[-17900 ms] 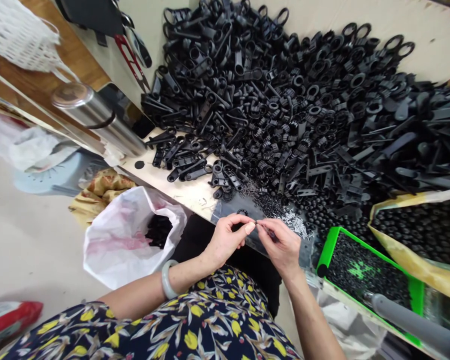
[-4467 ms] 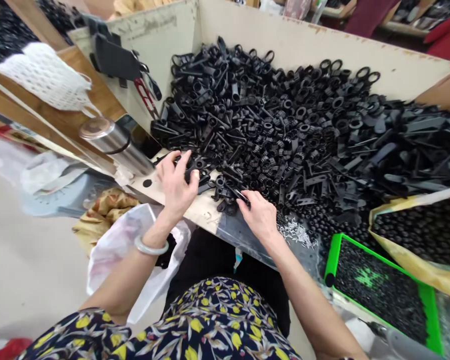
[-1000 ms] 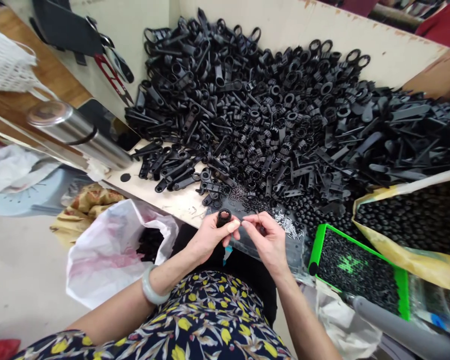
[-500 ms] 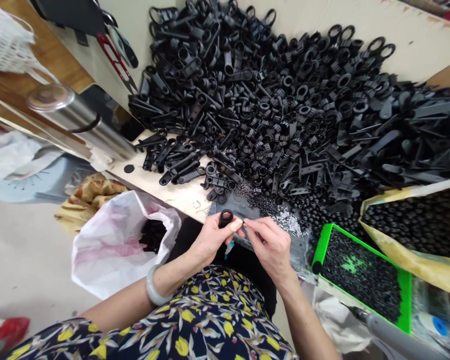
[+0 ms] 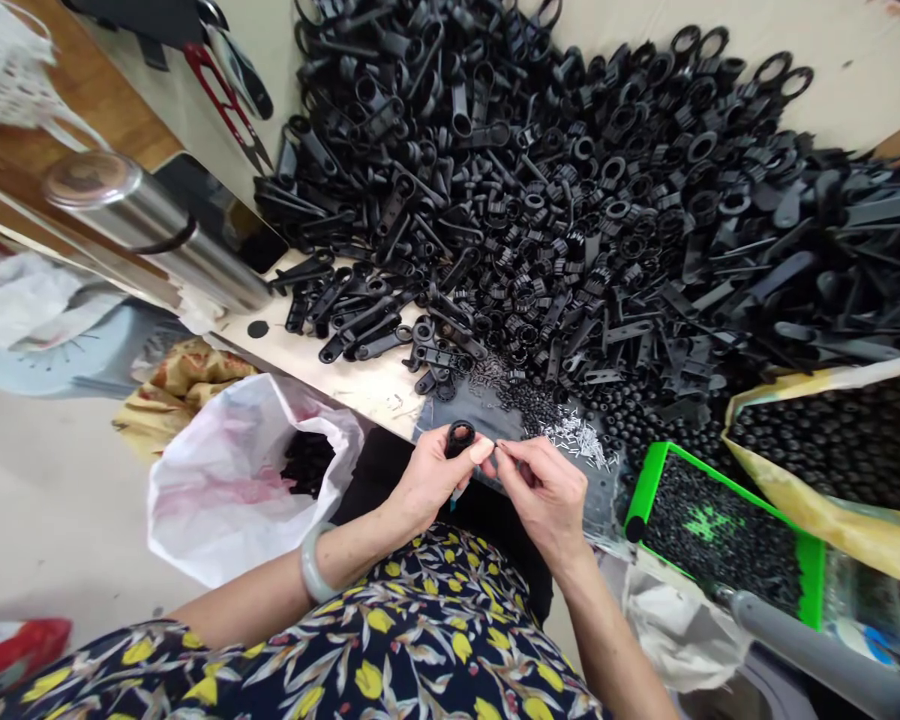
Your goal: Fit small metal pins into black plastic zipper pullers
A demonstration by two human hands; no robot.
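Close to the table's front edge, my left hand (image 5: 436, 470) grips a black plastic ring piece (image 5: 460, 436), its round open end showing above the thumb and the rest covered by the fingers. My right hand (image 5: 544, 490) meets it from the right, thumb and forefinger pinched together against the left fingertips. Whatever sits in that pinch is too small and too hidden to name. Just behind the hands lie small silvery pins (image 5: 581, 437) and tiny black parts on a dark grey sheet (image 5: 457, 412).
A large heap of black plastic parts (image 5: 495, 200) covers the table. Right are a green tray (image 5: 811, 570) of tiny black bits and a yellow-rimmed bag (image 5: 765, 470) of black beads. Left stand a steel flask (image 5: 172, 240), red-handled snips (image 5: 221, 90) and a white sack (image 5: 217, 490).
Both hands have shifted slightly to the right together, still joined at the fingertips around the ring piece. The view has moved a little; the heap looks the same.
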